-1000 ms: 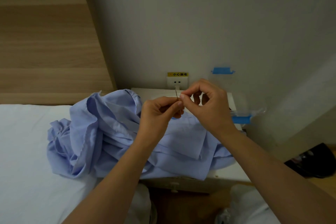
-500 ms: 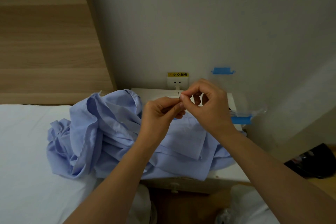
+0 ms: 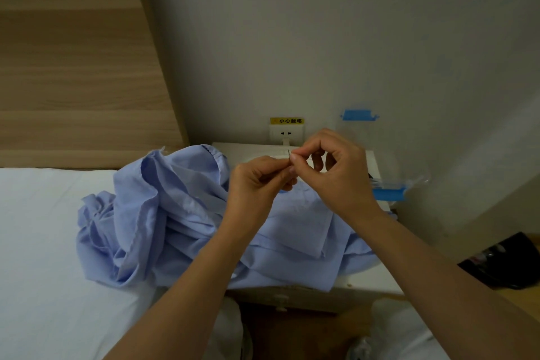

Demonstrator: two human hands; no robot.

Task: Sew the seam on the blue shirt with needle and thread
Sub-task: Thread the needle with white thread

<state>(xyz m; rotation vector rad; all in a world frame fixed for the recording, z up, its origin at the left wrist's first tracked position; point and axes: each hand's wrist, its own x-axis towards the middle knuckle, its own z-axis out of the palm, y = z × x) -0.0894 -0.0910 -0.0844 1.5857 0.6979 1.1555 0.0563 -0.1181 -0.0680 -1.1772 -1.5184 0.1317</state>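
The crumpled blue shirt (image 3: 175, 222) lies across the bed edge and the white nightstand (image 3: 368, 280). Both my hands are raised just above it, fingertips meeting. My left hand (image 3: 257, 184) pinches the lower part of a thin needle (image 3: 288, 152) between thumb and forefinger, and the needle's tip stands upright above them. My right hand (image 3: 336, 175) pinches its thumb and forefinger together right at the needle's upper end, its other fingers curled. The thread is too fine to make out clearly.
A white bed sheet (image 3: 43, 242) fills the left, with a wooden headboard (image 3: 73, 67) behind. A wall socket (image 3: 286, 133) sits behind the nightstand. A clear box with blue clips (image 3: 388, 191) stands at the nightstand's right. A black object (image 3: 508, 263) lies on the floor, right.
My right fingertips have closed in a little on the needle, so less of it shows above the fingers. The shirt and both arms have stayed in place.
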